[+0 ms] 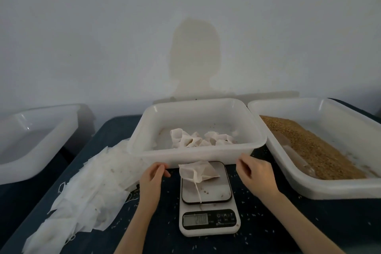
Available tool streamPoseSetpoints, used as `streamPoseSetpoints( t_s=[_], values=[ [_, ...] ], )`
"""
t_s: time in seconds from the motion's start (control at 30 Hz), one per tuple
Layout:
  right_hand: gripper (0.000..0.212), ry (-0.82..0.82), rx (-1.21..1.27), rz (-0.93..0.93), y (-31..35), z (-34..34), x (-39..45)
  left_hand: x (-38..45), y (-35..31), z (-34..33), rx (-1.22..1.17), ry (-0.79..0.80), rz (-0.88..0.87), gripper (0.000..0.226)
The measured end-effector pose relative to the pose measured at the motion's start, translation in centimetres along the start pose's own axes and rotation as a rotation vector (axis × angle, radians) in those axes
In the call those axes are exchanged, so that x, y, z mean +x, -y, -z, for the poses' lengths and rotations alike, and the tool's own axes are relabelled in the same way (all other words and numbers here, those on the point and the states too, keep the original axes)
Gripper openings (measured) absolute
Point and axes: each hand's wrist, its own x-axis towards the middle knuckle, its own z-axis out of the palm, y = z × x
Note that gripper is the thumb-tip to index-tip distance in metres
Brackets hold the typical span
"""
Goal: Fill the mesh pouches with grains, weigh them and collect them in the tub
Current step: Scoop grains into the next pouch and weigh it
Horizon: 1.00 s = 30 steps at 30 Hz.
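A filled white mesh pouch (pixel 199 172) lies on the platform of the white kitchen scale (pixel 208 199), its drawstring trailing toward me. The scale's display shows a blurred reading. My left hand (pixel 153 177) hovers just left of the pouch, fingers loosely curled, holding nothing. My right hand (pixel 254 173) hovers just right of the scale, also loosely curled and free. Behind the scale stands the white collecting tub (pixel 144 146) with several filled pouches (pixel 201 138) inside. The tub at right (pixel 288 175) holds brown grains (pixel 313 146).
A heap of flat, unfilled mesh pouches (pixel 86 194) spreads over the dark table (pixel 288 222) at left. Another white tub (pixel 31 136) stands at far left. Loose grains are scattered on the table around the scale. A plain wall rises close behind.
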Motion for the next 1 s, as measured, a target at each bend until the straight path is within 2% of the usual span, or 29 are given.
streamPoseSetpoints(
  t_s=[0.2, 0.37, 0.63, 1.0],
  values=[
    [0.026, 0.059, 0.087, -0.257, -2.9, -2.1, -0.9, 0.2, 0.6, -0.1, 0.082, -0.008, 0.083, 0.026],
    [0.022, 0.176, 0.042, -0.348, -3.3, -2.4, -0.7, 0.3, 0.6, -0.1, 0.125, -0.001, 0.096, 0.025],
    [0.028, 0.18, 0.118, -0.439, -3.3, -2.3, -0.6, 0.3, 0.7, 0.1, 0.167, 0.011, 0.103, 0.024],
    [0.027, 0.209, 0.094, -0.439, -3.2, -2.3, -0.6, 0.4, 0.7, 0.0, 0.191, 0.024, 0.087, 0.023]
  ],
)
